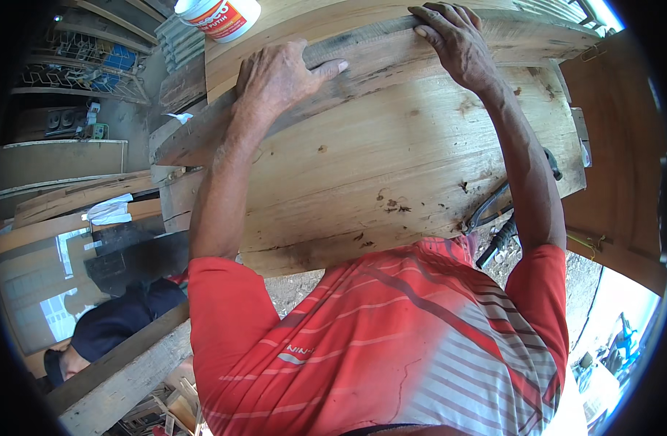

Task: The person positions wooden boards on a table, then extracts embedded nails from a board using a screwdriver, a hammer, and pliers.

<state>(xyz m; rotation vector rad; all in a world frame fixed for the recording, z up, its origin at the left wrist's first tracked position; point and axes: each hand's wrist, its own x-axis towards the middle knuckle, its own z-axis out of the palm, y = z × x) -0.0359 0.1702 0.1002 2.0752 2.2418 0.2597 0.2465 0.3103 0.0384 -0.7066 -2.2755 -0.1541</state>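
A long, weathered wooden plank (377, 54) stands on edge across the far part of a pale wooden worktop (348, 160). My left hand (282, 76) grips its top edge left of the middle, thumb along the top and the other fingers partly hidden behind it. Farther right, my right hand (453, 40) is bent over the same top edge, thumb toward me and fingers on the far side. Beneath my right forearm a dark curved metal tool (486, 211) lies at the worktop's edge, partly covered by the arm.
A white and orange tub (221, 18) stands beyond the plank at the far left. Brown panels (617, 160) stand along the right. At the lower left, a person in dark clothing (126, 320) is near a thick timber beam (130, 378). Small dark chips (391, 207) dot the worktop.
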